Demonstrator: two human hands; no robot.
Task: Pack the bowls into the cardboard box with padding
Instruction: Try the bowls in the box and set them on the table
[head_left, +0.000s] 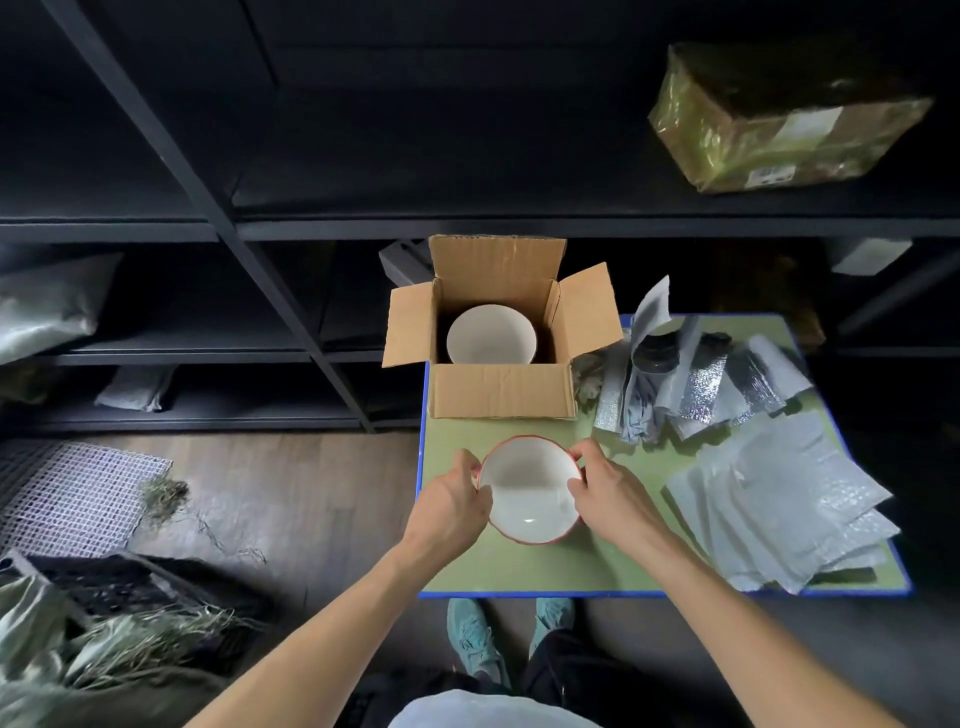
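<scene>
Crockery against crockery is the risk I see: the left hand (457, 499) and the right hand (605, 491) pinch the red-rimmed bowl (527, 493) by opposite sides of its rim, fingers curled over the edge. It is low over the green table (519, 571), just in front of the cardboard box (504, 389); I cannot tell whether it rests there. A second bowl (491, 335) sits in the box with no wrap showing. Set in bare, the two could knock and chip, while the padding sheets (769, 499) lie untouched to the right. A rim-only hold could also slip when clearing the box's near wall.
</scene>
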